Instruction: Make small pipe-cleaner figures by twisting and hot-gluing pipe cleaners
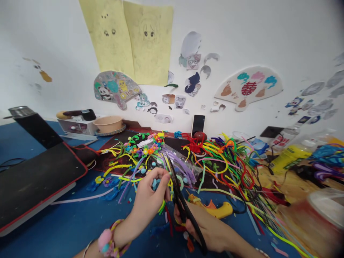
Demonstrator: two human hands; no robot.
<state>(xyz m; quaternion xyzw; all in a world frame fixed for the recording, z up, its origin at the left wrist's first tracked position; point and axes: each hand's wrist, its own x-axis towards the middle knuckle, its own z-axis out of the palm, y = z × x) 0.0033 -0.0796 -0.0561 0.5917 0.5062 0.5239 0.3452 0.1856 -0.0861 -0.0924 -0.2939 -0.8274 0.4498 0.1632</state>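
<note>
My left hand (152,195) is closed in a pinch, thumb against fingers, near the middle of the mat. A pale green-blue pipe cleaner (181,182) curves out beside its fingertips; the pinched part is mostly hidden. Black-handled scissors (179,195) are in my right hand (197,224), fingers in the handles. Their blades point up and away, slightly parted, just right of the left fingertips. Behind both hands lie a clear plastic bag with purple pipe cleaners (185,168) and a cluster of colourful fuzzy flowers (150,145). A yellow glue gun (221,209) rests right of the scissors.
Many loose pipe cleaners (228,157) spread across the right. A closed black laptop-like slab (40,179) and a dark tumbler (37,125) stand left. An orange bowl (109,124), a phone (198,124) and a yellow bottle (291,156) are farther back. A blurred tub (319,211) sits right.
</note>
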